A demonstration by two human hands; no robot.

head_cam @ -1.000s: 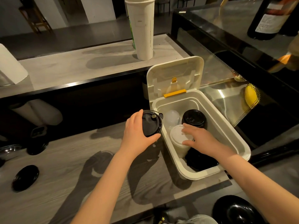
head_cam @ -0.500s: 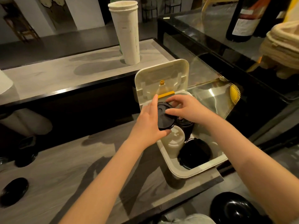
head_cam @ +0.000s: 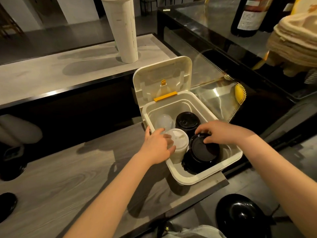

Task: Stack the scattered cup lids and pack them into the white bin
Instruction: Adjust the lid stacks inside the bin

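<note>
Right hand [head_cam: 221, 133]: the fingers bend over the far edge of the top black lid [head_cam: 204, 150] and the thumb is on it too. It holds the lid flat on the front black pile in the white bin [head_cam: 197, 179].
Left hand [head_cam: 156, 145]: loose, holding nothing. Its fingers lean on the side of the white lid pile [head_cam: 178, 140], and the thumb is on the bin's rim, likely to stop that pile tipping.
Flap [head_cam: 163, 78]: it stands up at the back so hands can reach in.
Back corners: clear lids [head_cam: 164, 121] and a back black pile [head_cam: 187, 120]. Each kind has its own corner, so they fit.
Left to do: a loose black lid [head_cam: 6, 205] lies far left on the counter [head_cam: 68, 177].
</note>
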